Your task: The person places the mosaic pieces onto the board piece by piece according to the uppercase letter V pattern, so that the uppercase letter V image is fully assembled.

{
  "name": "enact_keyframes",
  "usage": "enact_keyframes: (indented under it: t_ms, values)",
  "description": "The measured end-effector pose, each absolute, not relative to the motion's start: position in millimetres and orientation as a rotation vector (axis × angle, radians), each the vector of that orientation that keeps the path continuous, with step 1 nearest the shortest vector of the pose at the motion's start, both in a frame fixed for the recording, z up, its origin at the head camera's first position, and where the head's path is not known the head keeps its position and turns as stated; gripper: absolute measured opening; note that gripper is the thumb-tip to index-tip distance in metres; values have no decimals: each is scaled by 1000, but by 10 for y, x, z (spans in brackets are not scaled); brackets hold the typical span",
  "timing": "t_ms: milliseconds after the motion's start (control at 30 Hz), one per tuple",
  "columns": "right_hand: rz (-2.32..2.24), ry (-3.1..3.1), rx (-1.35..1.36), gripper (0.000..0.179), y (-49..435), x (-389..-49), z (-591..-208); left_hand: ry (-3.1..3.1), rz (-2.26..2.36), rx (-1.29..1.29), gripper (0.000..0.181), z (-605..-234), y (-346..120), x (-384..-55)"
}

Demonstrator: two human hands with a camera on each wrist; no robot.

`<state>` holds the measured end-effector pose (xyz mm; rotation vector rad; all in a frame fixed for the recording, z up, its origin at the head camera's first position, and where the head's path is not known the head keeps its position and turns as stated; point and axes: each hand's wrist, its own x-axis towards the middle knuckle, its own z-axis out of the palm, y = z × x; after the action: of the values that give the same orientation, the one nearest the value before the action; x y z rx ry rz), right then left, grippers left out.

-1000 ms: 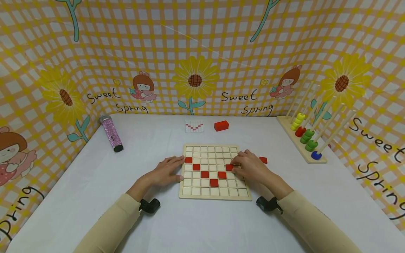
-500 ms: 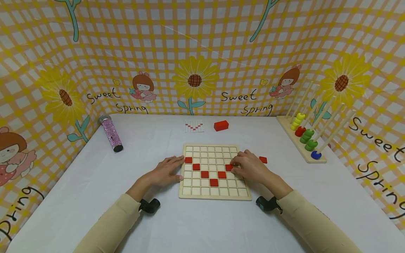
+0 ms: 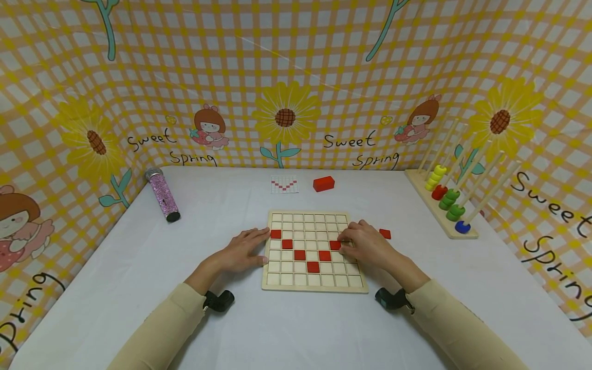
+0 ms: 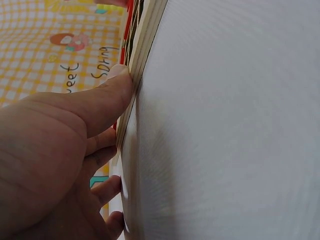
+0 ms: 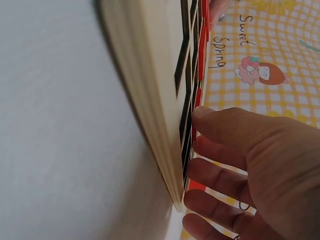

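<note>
A square wooden grid board lies on the white table, with red square tiles in a V shape in its cells. My left hand steadies the board's left edge, thumb and fingers fairly straight against it. At the right side, my right hand reaches over the board and pinches a red tile between thumb and index finger, the tile lying in its cell. In the right wrist view the thumb touches red right at the board's surface. Another red tile lies on the table behind the right hand.
Behind the board are a pattern card with a red V and a red block. A glittery pink microphone lies at the left. At the right stands a wooden bead stacker with upright pegs. Patterned cloth walls the table.
</note>
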<state>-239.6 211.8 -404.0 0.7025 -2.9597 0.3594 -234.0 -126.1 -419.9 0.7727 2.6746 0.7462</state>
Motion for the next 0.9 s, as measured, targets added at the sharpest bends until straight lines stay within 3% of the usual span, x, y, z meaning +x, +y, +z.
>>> enact_keyframes:
  t_ms: [900]
  values:
    - [456, -2949, 488, 28, 2581, -2429, -3964, 2681, 719, 785, 71, -4212, -1260, -2359]
